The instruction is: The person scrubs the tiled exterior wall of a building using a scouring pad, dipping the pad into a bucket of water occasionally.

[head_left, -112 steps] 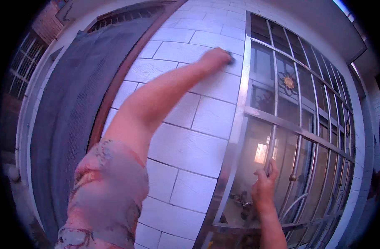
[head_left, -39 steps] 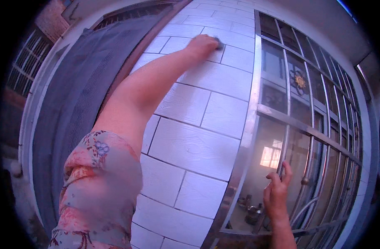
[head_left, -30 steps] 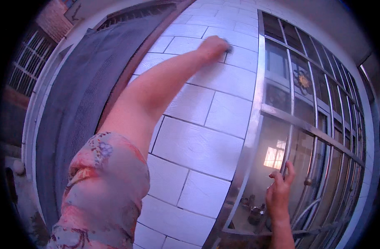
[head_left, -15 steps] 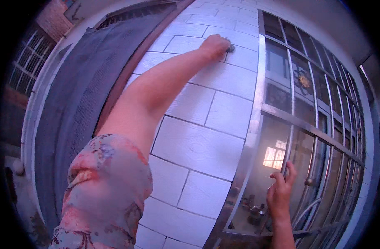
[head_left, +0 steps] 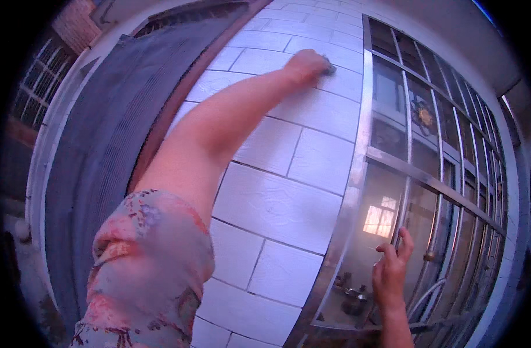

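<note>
My left arm, in a floral sleeve, stretches up across a white tiled wall point(head_left: 277, 203). High on that wall my left hand point(head_left: 306, 65) is closed around a small dark grey scrubber point(head_left: 329, 69), pressed to the tiles. It looks like a wad of steel wool, mostly covered by the fingers. Lower right, my right hand point(head_left: 391, 272) is raised before the barred window point(head_left: 410, 168), beside one upright metal bar. Its fingers are apart and slightly bent, with nothing seen in them. Whether a finger touches the bar I cannot tell.
Left of the tiles, a dark ribbed curtain point(head_left: 109, 162) hangs over a doorway with a reddish-brown frame point(head_left: 172, 110). Metal bars with a flower ornament point(head_left: 423, 115) cover the window at right. Through the glass a pot point(head_left: 355, 301) shows.
My left hand and the scrubber have shifted slightly right along the tiles. My right hand stays in nearly the same place, and the view has moved a little.
</note>
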{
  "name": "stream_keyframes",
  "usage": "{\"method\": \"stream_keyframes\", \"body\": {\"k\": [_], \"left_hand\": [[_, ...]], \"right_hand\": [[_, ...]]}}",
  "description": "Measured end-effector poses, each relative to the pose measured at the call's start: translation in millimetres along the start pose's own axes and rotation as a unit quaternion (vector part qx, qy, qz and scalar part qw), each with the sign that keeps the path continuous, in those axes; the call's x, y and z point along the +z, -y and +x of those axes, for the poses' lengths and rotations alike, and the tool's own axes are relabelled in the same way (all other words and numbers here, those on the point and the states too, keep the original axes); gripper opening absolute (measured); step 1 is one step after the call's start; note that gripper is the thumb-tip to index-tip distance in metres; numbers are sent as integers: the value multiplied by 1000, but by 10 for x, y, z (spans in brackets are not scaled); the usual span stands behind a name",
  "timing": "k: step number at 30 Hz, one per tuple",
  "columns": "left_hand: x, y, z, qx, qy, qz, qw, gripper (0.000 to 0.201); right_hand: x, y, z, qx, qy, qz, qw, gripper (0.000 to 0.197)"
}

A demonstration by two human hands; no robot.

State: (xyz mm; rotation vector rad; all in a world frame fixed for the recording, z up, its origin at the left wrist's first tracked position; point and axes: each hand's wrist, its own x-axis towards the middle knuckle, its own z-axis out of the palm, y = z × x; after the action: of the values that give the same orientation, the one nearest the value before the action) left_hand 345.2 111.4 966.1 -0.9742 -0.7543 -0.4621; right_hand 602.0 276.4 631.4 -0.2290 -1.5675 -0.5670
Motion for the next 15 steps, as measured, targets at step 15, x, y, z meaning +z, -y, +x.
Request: {"method": "stream_keyframes", "body": {"k": [15], "left_hand": [[-133, -9, -345, 67, -45, -15, 997, 20]], "right_hand": [[-8, -17, -4, 14, 13, 36, 999, 33]]}}
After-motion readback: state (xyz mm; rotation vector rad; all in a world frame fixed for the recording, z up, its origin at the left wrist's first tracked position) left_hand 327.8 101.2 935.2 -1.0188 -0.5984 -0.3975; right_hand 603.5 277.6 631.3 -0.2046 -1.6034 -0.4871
